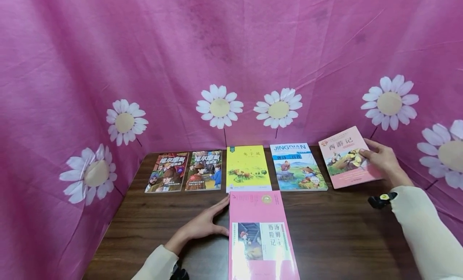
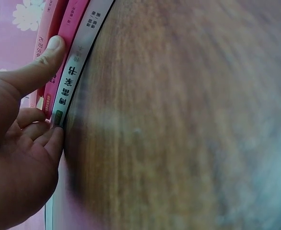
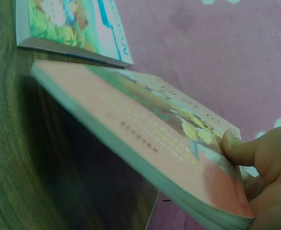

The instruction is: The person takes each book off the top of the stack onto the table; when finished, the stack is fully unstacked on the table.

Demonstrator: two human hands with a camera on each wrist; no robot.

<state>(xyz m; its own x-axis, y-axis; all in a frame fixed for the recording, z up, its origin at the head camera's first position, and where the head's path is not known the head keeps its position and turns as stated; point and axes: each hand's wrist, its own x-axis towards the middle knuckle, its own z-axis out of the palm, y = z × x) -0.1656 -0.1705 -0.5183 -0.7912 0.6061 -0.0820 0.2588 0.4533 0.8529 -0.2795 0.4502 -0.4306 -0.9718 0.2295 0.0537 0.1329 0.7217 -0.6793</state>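
Note:
At the right end of the row, my right hand (image 1: 385,158) pinches the right edge of a pink book (image 1: 352,176), thumb on the cover. The right wrist view shows this book (image 3: 179,172) tilted, its near part raised off the table. My left hand (image 1: 202,224) rests against the left side of a book stack topped by a pink book (image 1: 255,207) with a picture panel. In the left wrist view, the thumb and fingertips touch the stack's spines; a white-spined book (image 2: 76,62) is at the bottom, under pink ones.
Left of the held book lie a blue-and-green book (image 1: 298,173), a yellow book (image 1: 247,163), and two comic-style books (image 1: 204,170), (image 1: 167,172) side by side. The dark wooden table (image 1: 336,231) backs onto a pink daisy-patterned cloth (image 1: 246,51).

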